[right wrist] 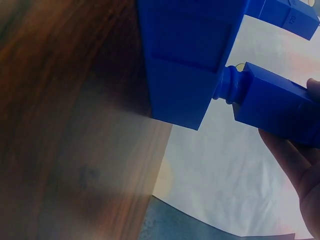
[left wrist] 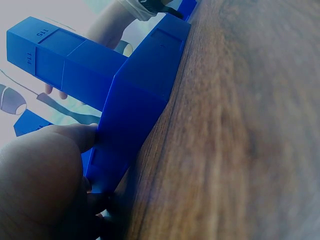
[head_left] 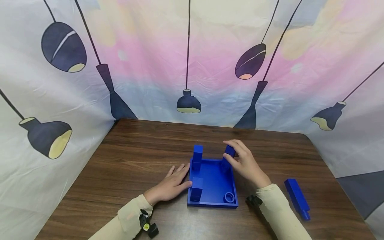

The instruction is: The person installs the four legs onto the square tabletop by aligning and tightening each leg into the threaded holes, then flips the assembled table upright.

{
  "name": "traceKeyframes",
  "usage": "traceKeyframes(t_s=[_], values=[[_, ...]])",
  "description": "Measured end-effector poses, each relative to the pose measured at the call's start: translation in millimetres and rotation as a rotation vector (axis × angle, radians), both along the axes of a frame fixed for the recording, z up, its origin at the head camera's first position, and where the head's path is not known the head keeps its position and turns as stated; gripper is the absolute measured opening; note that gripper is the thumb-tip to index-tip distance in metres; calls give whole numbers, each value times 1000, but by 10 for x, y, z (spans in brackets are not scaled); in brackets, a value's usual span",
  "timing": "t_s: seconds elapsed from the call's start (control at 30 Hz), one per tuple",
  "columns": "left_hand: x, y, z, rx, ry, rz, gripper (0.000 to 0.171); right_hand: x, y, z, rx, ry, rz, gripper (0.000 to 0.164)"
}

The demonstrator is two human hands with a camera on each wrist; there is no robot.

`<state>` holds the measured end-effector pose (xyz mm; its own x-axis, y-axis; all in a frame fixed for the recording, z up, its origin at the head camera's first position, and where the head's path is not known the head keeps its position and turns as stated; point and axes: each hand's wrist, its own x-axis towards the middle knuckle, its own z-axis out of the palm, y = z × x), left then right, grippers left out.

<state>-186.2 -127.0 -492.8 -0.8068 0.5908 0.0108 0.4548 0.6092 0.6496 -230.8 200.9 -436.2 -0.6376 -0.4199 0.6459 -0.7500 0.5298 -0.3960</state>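
A blue square tabletop (head_left: 213,181) lies underside up on the table, its raised rim showing. Two blue square legs stand upright in its left corners, a far leg (head_left: 197,154) and a near leg (head_left: 196,190). At the far right corner my right hand (head_left: 246,163) grips a third leg (right wrist: 275,102) between thumb and fingers. That leg's ringed, narrower end meets the tabletop in the right wrist view. My left hand (head_left: 170,186) rests at the tabletop's left edge with fingers spread, its thumb (left wrist: 75,135) against the side wall. A round socket (head_left: 229,197) shows in the near right corner.
Another blue leg (head_left: 297,196) with a narrow end lies on the wooden table (head_left: 144,146), right of my right forearm. A cloth backdrop (head_left: 150,66) printed with hanging lamps rises behind the table's far edge.
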Motion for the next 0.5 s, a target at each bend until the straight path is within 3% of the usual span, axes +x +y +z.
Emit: traceKeyframes(t_s=[0.5], values=[[-5, -2, -13, 4, 7, 3, 76, 1, 9, -25, 8, -11, 15, 54]])
